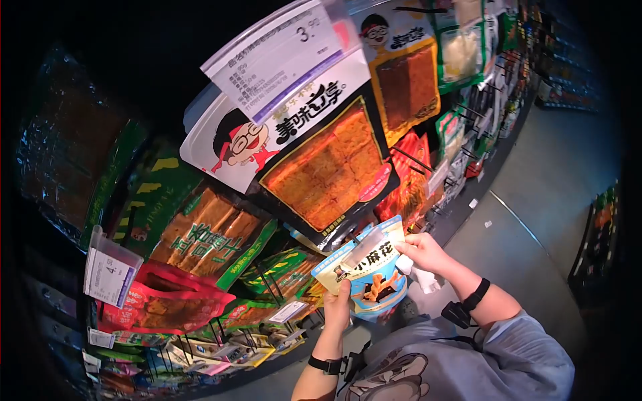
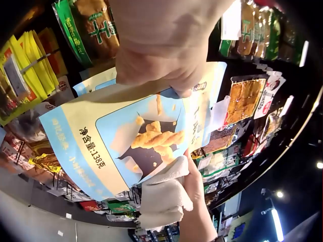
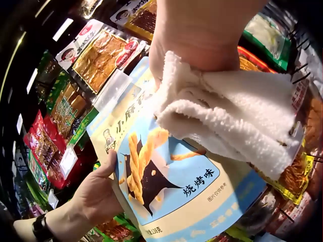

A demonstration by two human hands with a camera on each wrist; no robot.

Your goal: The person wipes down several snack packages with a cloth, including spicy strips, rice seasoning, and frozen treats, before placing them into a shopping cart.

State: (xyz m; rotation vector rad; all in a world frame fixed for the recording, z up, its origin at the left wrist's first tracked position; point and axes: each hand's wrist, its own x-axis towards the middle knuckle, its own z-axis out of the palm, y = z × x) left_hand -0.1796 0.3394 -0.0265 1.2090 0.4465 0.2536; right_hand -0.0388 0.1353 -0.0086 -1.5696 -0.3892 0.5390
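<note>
A blue and cream snack bag (image 1: 378, 284) with pictures of fried dough twists is held upright in front of the body by both hands. The left hand (image 1: 336, 309) pinches its left side, thumb on the printed front. At the upper right corner, the right hand (image 1: 426, 254) grips the bag's edge. A folded white cloth (image 3: 227, 118) is also in the right hand and hangs over part of the front. In the left wrist view, the bag's lower panel (image 2: 81, 146) faces the camera, and the cloth (image 2: 164, 194) droops beside the right hand.
Packaged snacks hang on rack hooks close ahead, including a large black and white pack (image 1: 321, 167) behind a price tag (image 1: 284, 57). Red packs (image 1: 167, 297) hang lower left. Grey floor (image 1: 508, 200) stretches right to another low shelf (image 1: 595, 234).
</note>
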